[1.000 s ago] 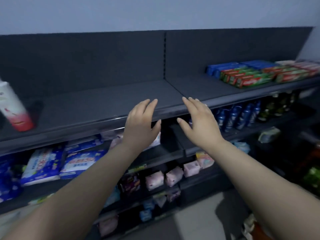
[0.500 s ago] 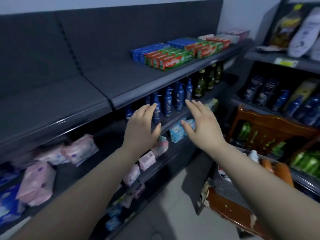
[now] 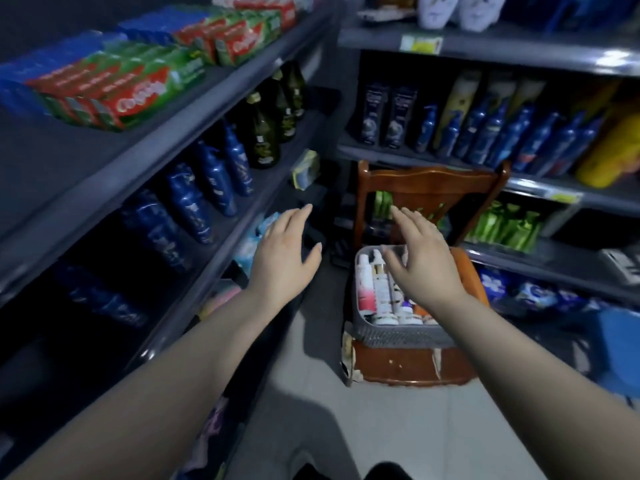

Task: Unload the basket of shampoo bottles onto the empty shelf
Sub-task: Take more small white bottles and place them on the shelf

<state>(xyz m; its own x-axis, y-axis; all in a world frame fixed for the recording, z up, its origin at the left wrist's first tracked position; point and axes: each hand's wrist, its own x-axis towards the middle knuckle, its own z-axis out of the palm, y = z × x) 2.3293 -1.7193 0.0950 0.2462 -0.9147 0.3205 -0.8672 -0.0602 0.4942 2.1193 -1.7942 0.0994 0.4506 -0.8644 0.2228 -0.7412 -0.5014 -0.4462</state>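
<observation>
A grey perforated basket sits on the seat of a wooden chair in the aisle. Several shampoo bottles lie in it, white with pink and gold labels. My right hand hovers over the basket with fingers spread, holding nothing and covering some bottles. My left hand is stretched out to the left of the basket, over the floor, fingers straight and empty. The dark top shelf on the left shows a bare stretch near me.
Toothpaste boxes fill the far part of the top shelf. Blue bottles and dark green bottles line the shelf below. Another shelving unit stands behind the chair with blue bottles and green packs. Light floor tiles lie before the chair.
My view has swung right and down, from the bare shelf to the chair and basket. Both hands have travelled with it, still open; the right hand now hangs over the bottles.
</observation>
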